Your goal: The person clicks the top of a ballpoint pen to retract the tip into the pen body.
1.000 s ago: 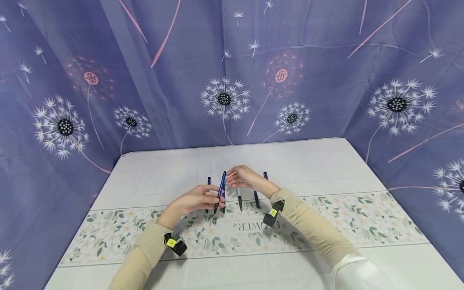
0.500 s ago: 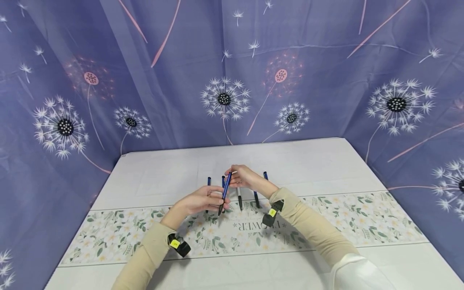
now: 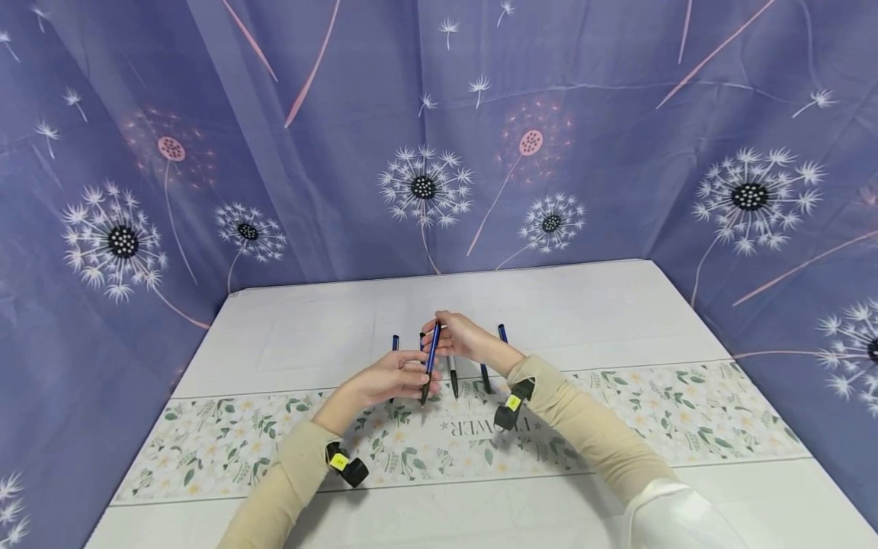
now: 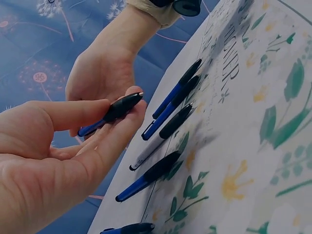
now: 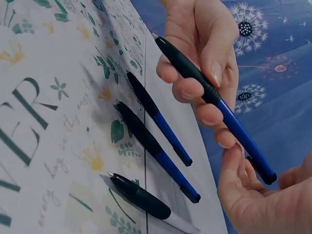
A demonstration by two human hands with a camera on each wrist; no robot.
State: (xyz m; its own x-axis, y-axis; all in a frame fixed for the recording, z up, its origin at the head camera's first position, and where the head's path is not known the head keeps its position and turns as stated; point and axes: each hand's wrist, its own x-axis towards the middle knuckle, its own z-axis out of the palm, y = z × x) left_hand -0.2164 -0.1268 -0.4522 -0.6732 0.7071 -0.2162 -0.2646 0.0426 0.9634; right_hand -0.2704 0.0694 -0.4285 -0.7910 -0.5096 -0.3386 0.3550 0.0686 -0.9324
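My left hand (image 3: 391, 379) pinches a blue ballpoint pen (image 3: 432, 354) by its black grip, between thumb and fingers. In the right wrist view the left fingers (image 5: 187, 89) wrap around the grip, and the nib points to the upper left. The pen is raised over the table, with its blue barrel slanting toward my right hand (image 3: 466, 337). That hand's loosely curved fingers (image 5: 234, 168) lie right at the clip end. Below the hands lie a white pen (image 5: 141, 197) with a black grip and several blue pens (image 5: 156, 141), roughly side by side.
The white table (image 3: 274, 328) carries a printed flower band (image 3: 226, 450) with lettering across it. One blue pen (image 3: 485, 377) lies under the right wrist. A purple dandelion curtain (image 3: 329, 152) surrounds the back and sides.
My left hand has shifted right with the pen, bringing its upper end in front of the right fingers. The right hand has stayed nearly in place, and the pens on the table have not moved.
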